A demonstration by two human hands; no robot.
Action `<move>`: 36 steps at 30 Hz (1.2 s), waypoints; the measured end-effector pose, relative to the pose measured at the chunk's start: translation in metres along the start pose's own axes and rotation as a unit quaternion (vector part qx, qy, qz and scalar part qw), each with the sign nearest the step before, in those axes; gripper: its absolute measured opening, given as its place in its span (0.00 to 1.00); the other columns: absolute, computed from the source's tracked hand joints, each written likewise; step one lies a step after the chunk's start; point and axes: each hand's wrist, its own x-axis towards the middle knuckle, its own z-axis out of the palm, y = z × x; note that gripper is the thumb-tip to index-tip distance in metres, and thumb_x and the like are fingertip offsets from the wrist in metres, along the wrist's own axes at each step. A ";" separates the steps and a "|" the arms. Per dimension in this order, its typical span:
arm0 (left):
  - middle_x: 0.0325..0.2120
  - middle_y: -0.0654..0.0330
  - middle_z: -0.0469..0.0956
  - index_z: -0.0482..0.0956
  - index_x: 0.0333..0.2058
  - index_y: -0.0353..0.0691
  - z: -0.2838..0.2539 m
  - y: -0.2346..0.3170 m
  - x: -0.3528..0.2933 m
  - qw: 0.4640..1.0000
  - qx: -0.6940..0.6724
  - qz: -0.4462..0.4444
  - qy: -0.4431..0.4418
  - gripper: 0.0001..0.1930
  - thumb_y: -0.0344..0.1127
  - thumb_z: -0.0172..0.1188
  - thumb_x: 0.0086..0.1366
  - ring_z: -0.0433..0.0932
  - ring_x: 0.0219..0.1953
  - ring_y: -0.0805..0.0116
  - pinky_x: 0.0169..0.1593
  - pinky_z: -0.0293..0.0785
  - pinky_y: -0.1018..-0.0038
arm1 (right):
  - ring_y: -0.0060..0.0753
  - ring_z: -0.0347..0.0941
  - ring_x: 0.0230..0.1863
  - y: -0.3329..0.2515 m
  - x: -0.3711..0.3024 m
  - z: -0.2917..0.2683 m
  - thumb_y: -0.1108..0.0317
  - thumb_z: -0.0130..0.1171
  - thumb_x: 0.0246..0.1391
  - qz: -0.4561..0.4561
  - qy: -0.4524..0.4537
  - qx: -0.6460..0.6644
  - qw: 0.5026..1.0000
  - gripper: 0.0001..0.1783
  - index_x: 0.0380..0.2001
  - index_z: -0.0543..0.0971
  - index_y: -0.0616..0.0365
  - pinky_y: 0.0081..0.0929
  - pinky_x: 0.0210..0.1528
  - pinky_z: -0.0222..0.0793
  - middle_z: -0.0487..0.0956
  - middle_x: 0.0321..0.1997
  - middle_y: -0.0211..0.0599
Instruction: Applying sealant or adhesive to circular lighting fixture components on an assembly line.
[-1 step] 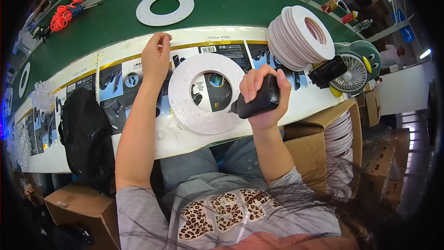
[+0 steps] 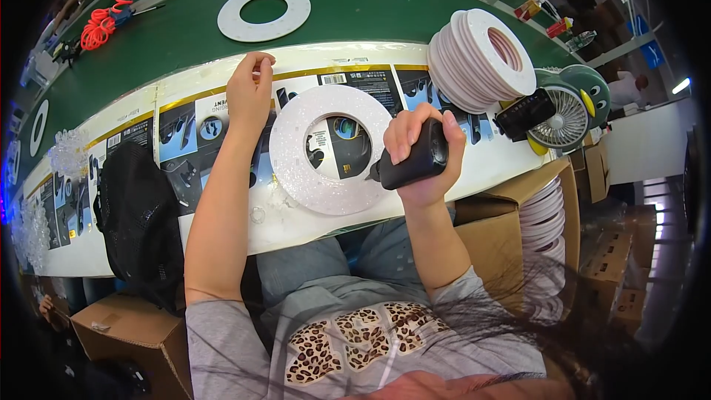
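My right hand [image 2: 428,150] is wrapped round a black handheld tool [image 2: 424,161] with a short narrow nose. That nose points left, at the right inner edge of a white speckled flat ring [image 2: 296,167]; whether it touches is unclear. The ring lies on printed sheets [image 2: 181,144] on the table, and their dark print shows through its round hole. Past the ring's upper left edge is my left hand [image 2: 250,96], its fingers curled and the thumb close to them. Anything it pinches is too small or hidden to see.
Stacked white rings [image 2: 466,59] stand at the back right, beside a phone [image 2: 524,113] and a small fan [image 2: 561,118]. Another ring [image 2: 232,21] lies on the green surface. A black bag [image 2: 141,211] sits left. A carton [image 2: 489,241] of rings is at right.
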 end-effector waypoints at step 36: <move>0.29 0.58 0.81 0.76 0.36 0.36 -0.002 -0.004 0.001 1.000 0.017 -0.010 -0.010 0.08 0.34 0.51 0.66 0.78 0.29 0.68 0.36 0.73 0.75 | 0.24 0.57 0.16 -0.017 -0.025 -0.010 0.51 0.31 0.61 -0.026 0.016 -0.059 0.998 0.23 0.17 0.63 0.51 0.31 0.48 0.55 0.62 0.11 0.28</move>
